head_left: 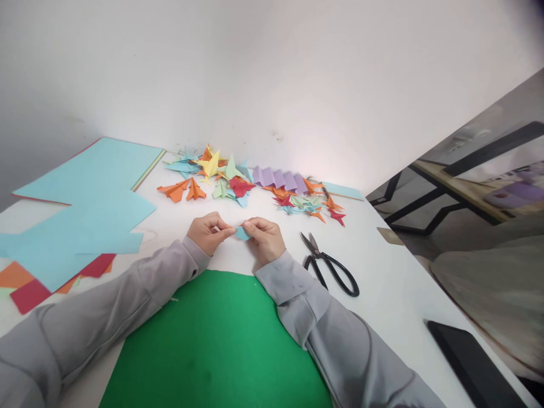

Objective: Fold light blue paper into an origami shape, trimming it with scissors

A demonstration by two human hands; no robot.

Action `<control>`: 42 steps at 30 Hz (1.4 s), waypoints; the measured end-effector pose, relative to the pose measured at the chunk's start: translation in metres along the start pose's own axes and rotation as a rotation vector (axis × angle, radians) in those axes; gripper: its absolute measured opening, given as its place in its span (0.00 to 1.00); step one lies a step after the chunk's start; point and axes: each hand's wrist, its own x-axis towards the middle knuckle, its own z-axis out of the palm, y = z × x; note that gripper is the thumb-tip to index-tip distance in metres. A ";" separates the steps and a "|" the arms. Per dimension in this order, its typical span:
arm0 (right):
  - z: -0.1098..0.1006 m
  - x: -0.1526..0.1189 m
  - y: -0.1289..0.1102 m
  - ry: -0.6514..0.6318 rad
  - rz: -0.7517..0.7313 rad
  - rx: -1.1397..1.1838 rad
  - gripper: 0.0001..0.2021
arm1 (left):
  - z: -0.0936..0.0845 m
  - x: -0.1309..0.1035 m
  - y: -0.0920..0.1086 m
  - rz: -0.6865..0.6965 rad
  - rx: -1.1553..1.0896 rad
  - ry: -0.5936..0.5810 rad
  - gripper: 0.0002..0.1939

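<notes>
A small light blue paper piece (242, 233) is held between my two hands above the white table, just beyond the far edge of a green sheet (212, 345). My left hand (209, 233) pinches its left end between thumb and fingertips. On the other side, my right hand (264, 238) grips the piece with thumb and curled fingers, which hide part of it. Black-handled scissors (339, 274) lie to the right of my right hand, with the blades pointing away and slightly apart.
Folded paper shapes in several colours (211, 165) lie along the wall, beside a pleated purple strip (278, 179). Large light blue sheets (97, 170) cover the left side, with red and orange pieces (30, 296) below. A black flat device (471, 362) sits at the right edge.
</notes>
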 end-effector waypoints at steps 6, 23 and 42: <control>-0.001 0.000 0.002 0.007 -0.002 -0.002 0.13 | -0.001 0.000 0.004 -0.044 -0.015 0.011 0.13; -0.002 -0.001 0.000 -0.084 0.071 0.007 0.11 | 0.003 -0.003 -0.006 0.121 -0.107 -0.075 0.10; 0.002 -0.004 0.000 -0.011 -0.161 -0.181 0.10 | 0.006 -0.002 0.006 -0.024 -0.216 0.003 0.09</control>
